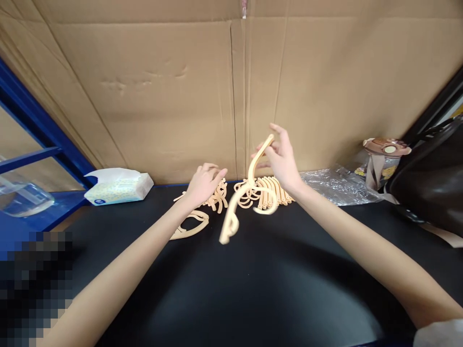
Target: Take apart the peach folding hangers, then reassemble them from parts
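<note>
My right hand (pixel 283 156) grips one arm of a cream plastic clothes hanger (pixel 252 179) and holds it above the black table. The hanger's hook curls to the right, and its other arm points down toward me. Over a loose pile of cream hanger parts (pixel 219 196) hovers my left hand (pixel 206 182), fingers spread and partly bent, holding nothing I can see. Behind the held hanger, a row of similar hangers (pixel 277 193) lies side by side. Another hanger piece (pixel 190 226), loop-shaped, rests below my left wrist.
A tissue pack (pixel 119 186) lies at the back left by a blue metal frame (pixel 39 159). Clear plastic wrap (pixel 334 185), a bottle with a brown lid (pixel 386 154) and a dark bag (pixel 430 178) are at the right. Cardboard (pixel 162 96) walls the back of the black table (pixel 231 289).
</note>
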The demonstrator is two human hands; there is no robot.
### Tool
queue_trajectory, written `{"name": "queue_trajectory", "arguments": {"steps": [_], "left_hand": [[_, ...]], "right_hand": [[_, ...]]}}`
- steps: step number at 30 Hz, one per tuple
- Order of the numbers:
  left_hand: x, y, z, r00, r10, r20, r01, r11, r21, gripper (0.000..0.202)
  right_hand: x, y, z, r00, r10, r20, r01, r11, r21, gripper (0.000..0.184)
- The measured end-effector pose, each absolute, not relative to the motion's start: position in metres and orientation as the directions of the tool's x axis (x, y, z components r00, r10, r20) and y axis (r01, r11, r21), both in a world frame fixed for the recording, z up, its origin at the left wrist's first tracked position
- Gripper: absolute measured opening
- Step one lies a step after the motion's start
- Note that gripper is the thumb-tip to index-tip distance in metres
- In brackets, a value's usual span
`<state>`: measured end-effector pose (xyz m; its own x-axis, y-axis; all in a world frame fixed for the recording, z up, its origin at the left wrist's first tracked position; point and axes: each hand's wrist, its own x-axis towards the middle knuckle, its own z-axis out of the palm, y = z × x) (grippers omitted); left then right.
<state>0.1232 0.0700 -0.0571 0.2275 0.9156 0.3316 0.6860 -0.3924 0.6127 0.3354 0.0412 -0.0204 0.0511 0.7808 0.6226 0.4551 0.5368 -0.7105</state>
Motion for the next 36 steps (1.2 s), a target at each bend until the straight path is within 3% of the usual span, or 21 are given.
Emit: {"name": "queue_trajectory", "arguments": {"steps": [3,5,8,10,14,17,20,23,25,27,30,33,36], "left_hand": [[0.142,0.056,-0.045,0.458,0.881,0.117,0.449,-0.343,0.825,0.066],[0.151,0.049,-0.038,0.558,0.829,0.037,0.203,-0.18,0.963,0.051],[0.158,0.043,-0.032,0.446,0.89,0.098,-0.017,-0.101,0.995,0.018],[0.158,0.042,-0.03,0.4,0.908,0.121,-0.075,-0.1,0.992,0.015],[0.157,0.039,-0.027,0.503,0.864,0.033,-0.14,0.044,0.989,0.023],[0.158,0.035,-0.025,0.591,0.803,-0.078,-0.122,0.184,0.975,0.025],[0.159,0.031,-0.022,0.658,0.747,-0.093,-0.115,0.222,0.968,0.014],[0.16,0.029,-0.018,0.668,0.742,-0.062,-0.058,0.135,0.989,0.011],[0.162,0.028,-0.017,0.643,0.764,-0.049,-0.003,0.066,0.998,0.012],[0.164,0.029,-0.018,0.612,0.79,-0.027,0.036,0.006,0.999,0.011],[0.167,0.031,-0.019,0.554,0.832,0.023,0.11,-0.1,0.989,0.003],[0.163,0.031,-0.022,0.515,0.856,0.041,0.206,-0.17,0.964,0.004],[0.153,0.028,-0.027,0.475,0.88,0.007,0.353,-0.198,0.915,0.007]], "right_hand": [[0.345,0.047,-0.016,0.212,0.671,0.711,0.442,0.583,-0.682,0.042],[0.352,0.05,-0.014,0.207,0.653,0.728,0.432,0.607,-0.667,0.035],[0.357,0.05,-0.011,0.022,0.733,0.68,0.479,0.589,-0.651,0.023],[0.356,0.045,-0.009,-0.141,0.753,0.642,0.64,0.565,-0.522,0.017],[0.345,0.03,-0.008,-0.354,0.721,0.596,0.869,0.49,-0.077,0.019],[0.336,0.024,-0.013,-0.42,0.71,0.566,0.887,0.452,0.091,0.025],[0.334,0.025,-0.02,-0.474,0.699,0.536,0.873,0.451,0.184,0.028],[0.336,0.03,-0.025,-0.477,0.724,0.499,0.853,0.518,0.065,0.038],[0.336,0.033,-0.027,-0.468,0.745,0.474,0.779,0.602,-0.176,0.03],[0.334,0.035,-0.028,-0.486,0.754,0.442,0.589,0.656,-0.471,0.034],[0.328,0.036,-0.028,-0.532,0.76,0.373,0.249,0.562,-0.789,0.037],[0.331,0.038,-0.024,-0.521,0.802,0.292,0.165,0.43,-0.887,0.034],[0.349,0.048,-0.02,-0.344,0.908,0.24,0.349,0.361,-0.865,0.032]]}}
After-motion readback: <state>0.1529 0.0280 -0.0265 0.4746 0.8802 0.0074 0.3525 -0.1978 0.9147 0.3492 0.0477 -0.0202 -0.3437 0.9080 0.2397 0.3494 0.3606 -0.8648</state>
